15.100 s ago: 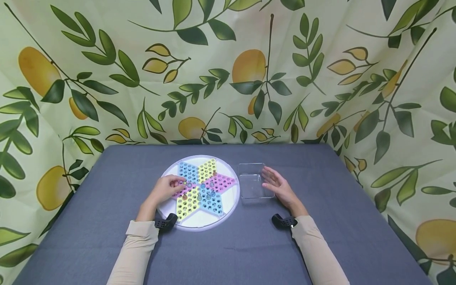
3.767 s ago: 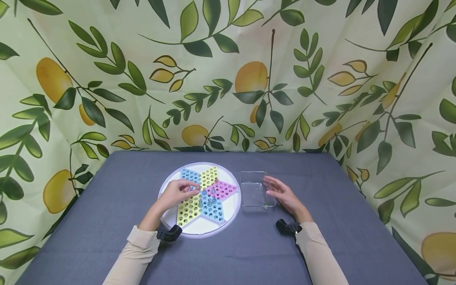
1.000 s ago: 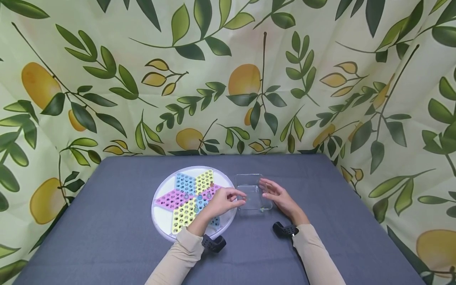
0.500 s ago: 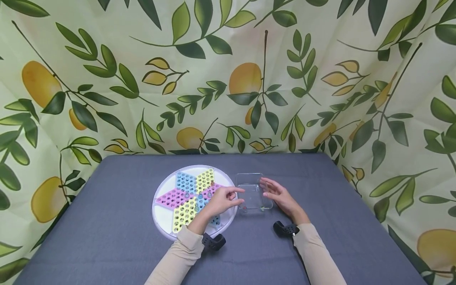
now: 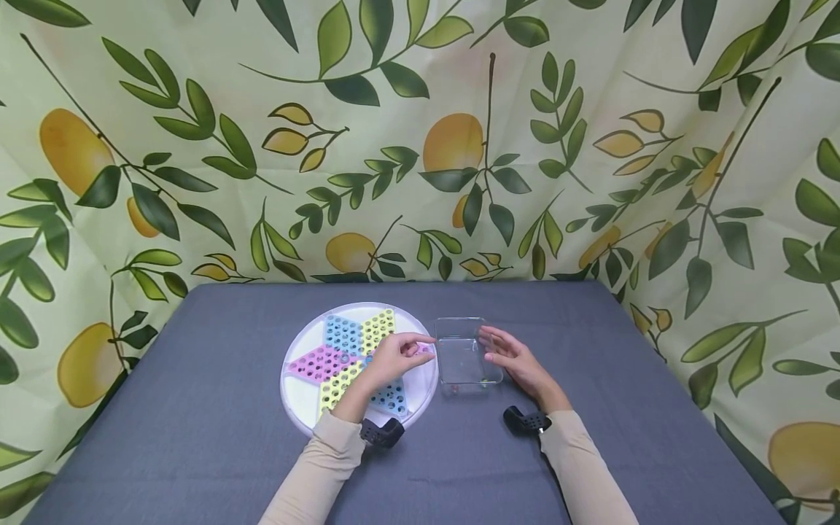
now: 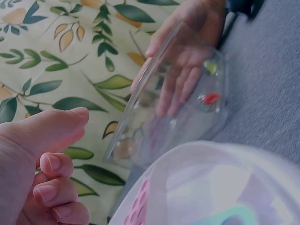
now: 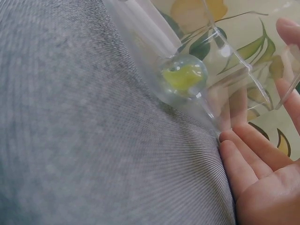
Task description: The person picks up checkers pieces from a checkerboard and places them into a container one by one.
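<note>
My left hand hovers over the right part of a round white Chinese checkers board, its thumb and index finger apart and the other fingers loosely curled. Nothing shows between them in the left wrist view. Just right of the board stands a clear square container. In it lie a marble with a red swirl and one with a yellow-green swirl. My right hand rests against the container's right side with its fingers extended. A few clear marbles sit near the board's middle; my left hand covers others.
A grey cloth covers the table. Behind and to the right hangs a curtain printed with leaves and fruit. The board's rim and the container stand close side by side.
From the board's left side, my left hand came over its middle, then to the container, and let go of a red marble there. Now it has drawn back left. My right hand stayed.
</note>
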The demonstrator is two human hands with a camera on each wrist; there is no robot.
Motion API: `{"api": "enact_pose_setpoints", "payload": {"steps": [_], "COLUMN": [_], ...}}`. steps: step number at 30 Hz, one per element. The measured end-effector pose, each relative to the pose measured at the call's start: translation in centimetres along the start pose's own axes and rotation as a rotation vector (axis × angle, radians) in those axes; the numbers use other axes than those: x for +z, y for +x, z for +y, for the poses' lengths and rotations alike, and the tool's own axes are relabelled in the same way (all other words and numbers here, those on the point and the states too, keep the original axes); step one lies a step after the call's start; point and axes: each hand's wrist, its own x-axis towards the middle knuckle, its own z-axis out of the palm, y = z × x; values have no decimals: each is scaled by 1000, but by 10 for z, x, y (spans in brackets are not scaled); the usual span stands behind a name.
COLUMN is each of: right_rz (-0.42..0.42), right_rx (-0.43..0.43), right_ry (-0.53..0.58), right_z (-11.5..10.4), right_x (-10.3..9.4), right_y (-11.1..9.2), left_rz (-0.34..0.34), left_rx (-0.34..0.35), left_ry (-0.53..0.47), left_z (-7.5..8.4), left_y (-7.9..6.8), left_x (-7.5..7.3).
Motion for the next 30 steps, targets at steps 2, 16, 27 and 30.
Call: {"api": "enact_pose_setpoints", "payload": {"steps": [2, 16, 27, 30], "right_rz": [-2, -11, -21, -16], "right_rx": [-6, -20, -37, -36], "right_ry": [-1, -18, -8, -6], "right_z": [0, 3, 4, 3], "right_x": [0, -2, -2, -2], "right_y": [0, 0, 1, 2], "left_rz": [10, 54, 89, 93], "left_rx": [-20, -47, -78, -77], "left_ry": [4, 37, 56, 74], "left_z": [0, -1, -11, -17], "left_y": [-1, -4, -15, -19], "left_x": [-3, -29, -57, -65]}}
